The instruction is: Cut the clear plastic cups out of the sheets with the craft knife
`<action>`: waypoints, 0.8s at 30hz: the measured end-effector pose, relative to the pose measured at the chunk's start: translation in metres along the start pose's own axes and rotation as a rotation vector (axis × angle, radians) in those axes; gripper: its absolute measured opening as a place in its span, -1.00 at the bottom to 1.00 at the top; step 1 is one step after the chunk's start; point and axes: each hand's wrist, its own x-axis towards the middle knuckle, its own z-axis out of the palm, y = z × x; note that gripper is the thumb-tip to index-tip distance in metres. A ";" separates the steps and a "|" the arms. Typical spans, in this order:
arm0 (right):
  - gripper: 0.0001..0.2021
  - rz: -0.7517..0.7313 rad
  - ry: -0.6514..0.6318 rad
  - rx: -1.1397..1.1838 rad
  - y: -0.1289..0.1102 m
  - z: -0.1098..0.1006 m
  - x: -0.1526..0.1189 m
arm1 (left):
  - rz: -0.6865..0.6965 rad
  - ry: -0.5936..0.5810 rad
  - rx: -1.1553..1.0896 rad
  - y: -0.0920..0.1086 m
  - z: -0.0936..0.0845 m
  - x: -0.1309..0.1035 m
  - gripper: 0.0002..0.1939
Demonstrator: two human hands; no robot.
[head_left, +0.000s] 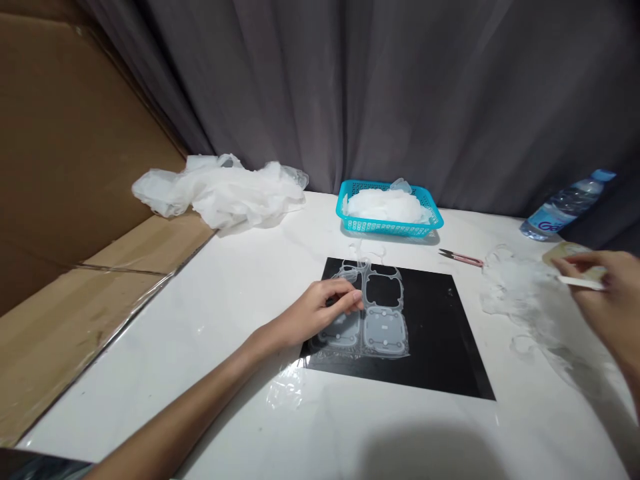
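Head camera, one, worn by you: looks forward and down on the white worktop from its near side. Facing: the far edge, with the grey curtain beyond filling the upper part. Range: near, wide-angled; your left hand falls close to mid-view, your right hand by the right border. Coverage: left edge, with cardboard alongside, across to the bottle.
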 end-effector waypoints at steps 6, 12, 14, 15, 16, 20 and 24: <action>-0.66 -0.402 -0.037 0.457 -0.101 -0.011 -0.032 | -0.006 -0.019 0.009 0.001 0.002 0.000 -0.57; -0.84 -0.642 -0.301 0.840 -0.169 -0.021 -0.066 | 0.013 -0.044 0.037 0.002 0.011 -0.001 -0.58; -0.79 -0.633 -0.358 0.952 -0.174 -0.022 -0.071 | 0.066 -0.034 0.077 0.000 0.016 -0.002 -0.66; -0.75 -0.618 -0.361 1.013 -0.174 -0.022 -0.072 | 0.098 -0.035 0.100 -0.001 0.018 -0.002 -0.72; -0.70 -0.599 -0.353 1.071 -0.173 -0.022 -0.073 | 0.131 -0.043 0.123 -0.002 0.020 -0.003 -0.76; -0.42 -0.417 -0.392 1.271 -0.162 -0.023 -0.072 | 0.229 -0.133 0.221 -0.005 0.024 -0.005 -0.74; -0.47 -0.226 -0.661 1.481 -0.158 -0.030 -0.068 | 0.314 -0.202 0.359 -0.006 0.027 -0.004 -0.69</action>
